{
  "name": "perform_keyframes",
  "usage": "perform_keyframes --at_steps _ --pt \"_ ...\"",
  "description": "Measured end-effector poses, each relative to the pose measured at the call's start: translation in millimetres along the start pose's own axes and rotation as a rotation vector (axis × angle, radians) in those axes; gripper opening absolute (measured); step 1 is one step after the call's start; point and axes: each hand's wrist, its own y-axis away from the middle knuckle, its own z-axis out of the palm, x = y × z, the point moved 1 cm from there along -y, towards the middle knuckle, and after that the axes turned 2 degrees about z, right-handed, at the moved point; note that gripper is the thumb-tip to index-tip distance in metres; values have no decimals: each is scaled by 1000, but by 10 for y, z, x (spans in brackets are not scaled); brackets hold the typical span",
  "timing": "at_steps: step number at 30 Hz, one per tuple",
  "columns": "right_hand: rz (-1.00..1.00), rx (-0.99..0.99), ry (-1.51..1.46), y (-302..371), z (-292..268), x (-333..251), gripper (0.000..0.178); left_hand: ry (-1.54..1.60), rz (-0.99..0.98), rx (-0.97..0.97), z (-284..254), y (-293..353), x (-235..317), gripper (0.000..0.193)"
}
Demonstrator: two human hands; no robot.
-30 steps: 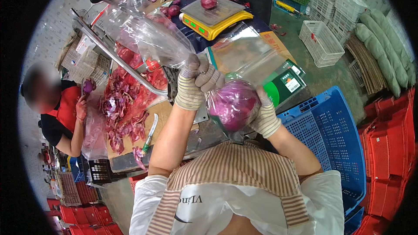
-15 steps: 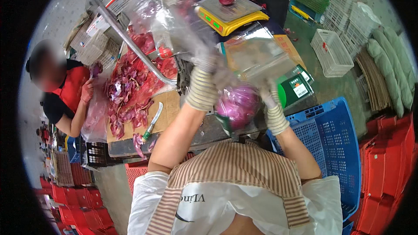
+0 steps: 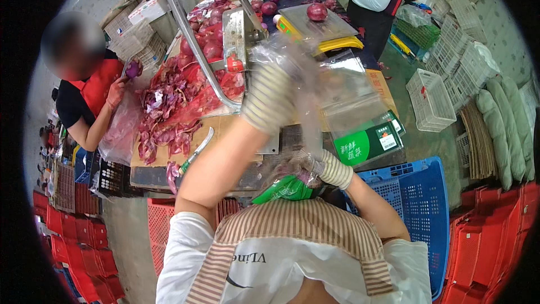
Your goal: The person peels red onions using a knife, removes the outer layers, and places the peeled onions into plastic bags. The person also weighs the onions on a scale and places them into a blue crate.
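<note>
On the tabletop [image 3: 147, 177], onion skins [image 3: 163, 141] lie left of the knife [image 3: 206, 139]; behind, an onion [image 3: 316, 12] sits on the scale [image 3: 340, 27], stacked bags [image 3: 360, 145] before it. Right of the held bag [image 3: 287, 189] stands the crate [image 3: 424, 211].

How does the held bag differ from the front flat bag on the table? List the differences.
The held bag bulges, with something purplish showing through; the flat bag is spread out. The held bag is gripped by the gloved right hand, near the apron; no hand touches the flat bag. The flat bag shows a white label; none is visible on the held bag. Both have clear plastic and green printing.
</note>
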Motion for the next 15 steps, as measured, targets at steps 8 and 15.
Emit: perform_keyframes --at_steps 8,15 --pt "102 -114 178 -103 -90 -69 40 -1317 881 -885 347 380 629 34" --pt "-243 -459 552 -306 33 348 37 -1800 -23 -1166 -633 866 -345 50"
